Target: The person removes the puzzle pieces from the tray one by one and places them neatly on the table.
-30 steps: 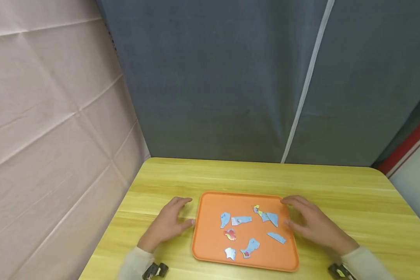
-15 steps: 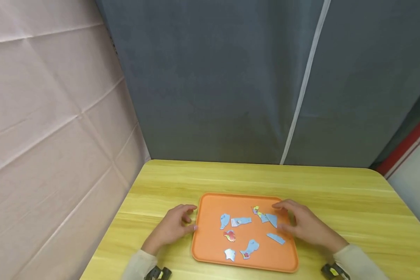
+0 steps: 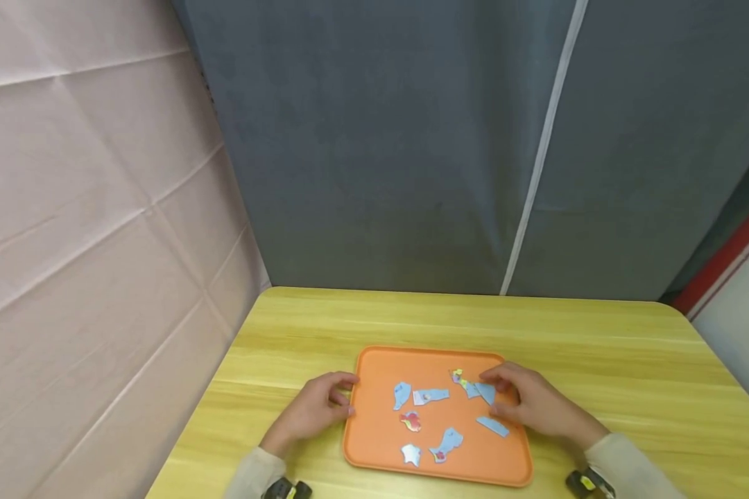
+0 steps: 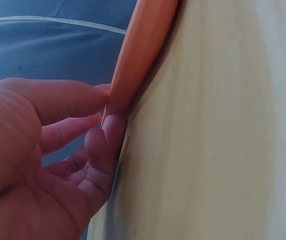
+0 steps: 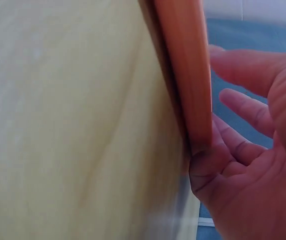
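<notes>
An orange tray (image 3: 381, 360) lies on the table, bearing several flat, irregular puzzle pieces, mostly light blue with printed patches. My left hand (image 3: 315, 409) touches the tray's left rim, with fingers loosely bent, and the left wrist view has them against the orange edge (image 4: 138, 55). Across the right rim reaches my right hand (image 3: 533, 398), its fingertips above the tray. Close to those fingertips are a light blue triangular piece (image 3: 485, 393) and a long blue piece (image 3: 492, 426). In the right wrist view the hand (image 5: 263, 150) rests at the tray's side (image 5: 188, 75), with thumb and fingers apart.
A red fish-like piece (image 3: 410, 421), a pale piece (image 3: 411, 454) and a blue piece with a red patch (image 3: 448, 441) lie left and front on the tray. The yellow wood table (image 3: 324, 319) meets a dark curtain (image 3: 374, 173) behind and pale cloth (image 3: 100, 242) at left.
My right hand has moved left, from the tray's right rim to over the pieces near it. My left hand has shifted right, up to the left rim. The tray and pieces have stayed put.
</notes>
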### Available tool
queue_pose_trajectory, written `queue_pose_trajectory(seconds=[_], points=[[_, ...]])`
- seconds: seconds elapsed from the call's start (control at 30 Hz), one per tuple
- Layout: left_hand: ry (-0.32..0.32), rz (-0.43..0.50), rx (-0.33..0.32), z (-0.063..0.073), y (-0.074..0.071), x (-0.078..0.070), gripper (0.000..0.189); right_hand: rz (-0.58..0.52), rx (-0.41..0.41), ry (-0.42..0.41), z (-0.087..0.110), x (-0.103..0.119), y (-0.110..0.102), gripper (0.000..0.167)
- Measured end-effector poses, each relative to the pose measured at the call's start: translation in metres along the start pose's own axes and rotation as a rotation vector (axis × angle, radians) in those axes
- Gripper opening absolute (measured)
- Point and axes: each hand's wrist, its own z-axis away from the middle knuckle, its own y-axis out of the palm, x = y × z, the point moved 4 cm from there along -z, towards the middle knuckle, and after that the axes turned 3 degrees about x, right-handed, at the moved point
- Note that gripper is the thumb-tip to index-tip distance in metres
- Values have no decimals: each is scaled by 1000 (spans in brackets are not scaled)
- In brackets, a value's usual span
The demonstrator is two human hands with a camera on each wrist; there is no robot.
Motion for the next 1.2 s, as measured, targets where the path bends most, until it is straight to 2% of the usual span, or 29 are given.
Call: queue_pose_trajectory(seconds=[0.13, 0.43, 0.6, 0.8, 1.0, 1.2], points=[[-23, 15, -1, -1, 2, 1, 51, 43, 3, 12, -2, -3, 3, 38], [-40, 64, -7, -3, 3, 1, 51, 89, 68, 123, -11, -2, 3, 40], [-48, 79, -1, -4, 5, 0, 51, 76, 62, 137, -9, 0, 2, 38], [-45, 75, -4, -6, 6, 0, 51, 26, 10, 107, -5, -1, -3, 33], [-46, 86, -6, -8, 5, 2, 50, -27, 5, 149, -3, -6, -9, 23], [-55, 98, 0, -7, 6, 3, 50, -28, -8, 201, 0, -13, -14, 23]])
